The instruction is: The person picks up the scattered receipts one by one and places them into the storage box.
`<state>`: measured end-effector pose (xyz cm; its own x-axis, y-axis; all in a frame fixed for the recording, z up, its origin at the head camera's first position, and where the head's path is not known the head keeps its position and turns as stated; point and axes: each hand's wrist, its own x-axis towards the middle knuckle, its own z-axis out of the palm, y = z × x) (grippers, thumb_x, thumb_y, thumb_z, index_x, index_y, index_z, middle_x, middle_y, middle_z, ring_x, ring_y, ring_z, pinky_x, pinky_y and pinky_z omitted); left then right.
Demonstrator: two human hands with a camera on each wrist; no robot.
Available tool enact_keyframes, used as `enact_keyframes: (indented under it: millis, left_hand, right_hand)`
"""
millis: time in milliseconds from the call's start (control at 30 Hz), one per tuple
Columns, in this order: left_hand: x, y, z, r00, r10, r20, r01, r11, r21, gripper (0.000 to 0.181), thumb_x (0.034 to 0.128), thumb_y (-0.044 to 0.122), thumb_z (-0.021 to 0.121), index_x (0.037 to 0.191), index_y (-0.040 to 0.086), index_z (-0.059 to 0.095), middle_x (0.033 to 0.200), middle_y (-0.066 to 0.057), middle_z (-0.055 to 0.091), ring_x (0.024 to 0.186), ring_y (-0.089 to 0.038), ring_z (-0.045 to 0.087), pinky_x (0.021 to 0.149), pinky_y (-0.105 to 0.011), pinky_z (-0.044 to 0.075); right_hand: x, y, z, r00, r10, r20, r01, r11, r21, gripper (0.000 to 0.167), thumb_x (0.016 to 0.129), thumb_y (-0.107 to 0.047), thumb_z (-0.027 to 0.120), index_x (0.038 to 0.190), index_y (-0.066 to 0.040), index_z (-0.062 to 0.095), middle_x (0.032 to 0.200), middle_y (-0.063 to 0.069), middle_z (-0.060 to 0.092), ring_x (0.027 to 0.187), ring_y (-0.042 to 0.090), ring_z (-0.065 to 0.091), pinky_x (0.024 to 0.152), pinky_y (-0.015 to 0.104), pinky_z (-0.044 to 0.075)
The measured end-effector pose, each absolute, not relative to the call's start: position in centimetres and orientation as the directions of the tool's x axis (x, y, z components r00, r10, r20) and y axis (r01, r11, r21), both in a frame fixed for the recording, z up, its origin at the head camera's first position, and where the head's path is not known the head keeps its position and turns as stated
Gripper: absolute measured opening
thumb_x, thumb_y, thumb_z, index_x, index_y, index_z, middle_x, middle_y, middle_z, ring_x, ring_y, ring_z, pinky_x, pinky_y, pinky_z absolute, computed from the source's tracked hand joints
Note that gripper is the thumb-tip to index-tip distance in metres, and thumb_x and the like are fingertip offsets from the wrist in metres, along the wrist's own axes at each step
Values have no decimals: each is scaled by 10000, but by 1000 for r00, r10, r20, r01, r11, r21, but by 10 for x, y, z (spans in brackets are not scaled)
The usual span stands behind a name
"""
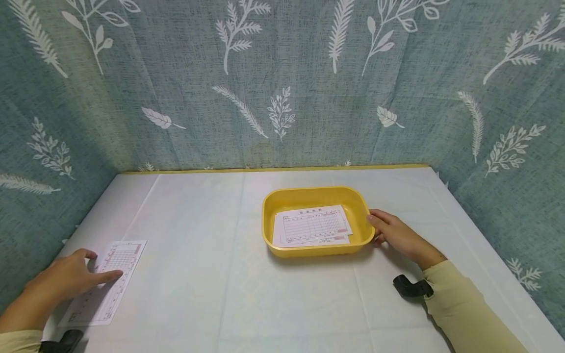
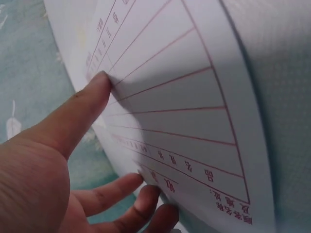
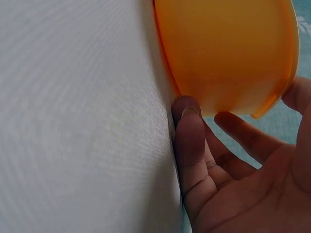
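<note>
My left hand [image 1: 66, 279] is over a printed paper form [image 1: 125, 279] lying on the table at the left. In the left wrist view the thumb tip touches the form's ruled sheet [image 2: 180, 92], while the other fingers [image 2: 116, 194] bend at its edge, spread apart from the thumb. On the right, my right hand [image 1: 399, 233] holds the end of a yellow plastic tray [image 1: 318, 251]. In the right wrist view the thumb is at the tray's rim, and the fingers [image 3: 192, 141] curl against its side and base. Several similar forms [image 1: 311, 228] lie stacked inside the tray.
A white cloth [image 1: 198, 255] covers the table. Blue-green leaf-patterned curtains [image 1: 265, 98] enclose the back and both sides, and a yellow strip [image 1: 220, 170] runs along the back edge. A black wrist mount [image 1: 412, 287] sits by the right sleeve.
</note>
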<state>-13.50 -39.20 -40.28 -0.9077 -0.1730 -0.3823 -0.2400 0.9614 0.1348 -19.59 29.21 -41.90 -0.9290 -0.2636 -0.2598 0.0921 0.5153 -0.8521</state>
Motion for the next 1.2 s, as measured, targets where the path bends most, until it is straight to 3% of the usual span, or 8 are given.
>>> enact_keyframes:
  millis: [367, 933, 1100, 1200]
  left_hand:
    - [-132, -385, -401, -895, -194, -402, -284, 942, 180, 1176, 759, 716, 708, 1296, -249, 304, 1203, -468, 445, 883, -425, 541, 763, -577, 469]
    - [-128, -384, -405, -918, -162, -361, -275, 917, 289, 1055, 791, 641, 737, 1293, -194, 331, 990, -352, 561, 807, -331, 552, 629, -388, 461]
    - [-129, -386, -402, -945, -121, -302, -226, 912, 342, 881, 864, 405, 759, 1394, -140, 313, 1137, -440, 514, 907, -440, 582, 684, -476, 482]
    - [-129, -384, -401, -971, -125, -206, -197, 902, 384, 787, 874, 207, 741, 1441, -112, 297, 1169, -450, 503, 912, -464, 594, 637, -431, 477]
  right_hand:
    - [-193, 289, -415, -928, -273, -253, 86, 503, -860, 663, 1077, -430, 379, 1549, 19, 254, 981, 96, 607, 813, 195, 613, 790, 264, 528]
    - [-195, 289, -418, -929, -282, -238, 76, 485, -871, 622, 1077, -421, 388, 1526, 4, 316, 930, 87, 597, 782, 183, 598, 764, 277, 529]
    - [-196, 290, -420, -930, -276, -245, 84, 489, -868, 615, 1076, -427, 387, 1518, -3, 334, 924, 71, 595, 784, 180, 597, 758, 278, 533]
    - [-196, 290, -420, -931, -270, -246, 89, 485, -870, 613, 1076, -427, 390, 1513, 0, 341, 925, 74, 599, 783, 179, 598, 752, 278, 534]
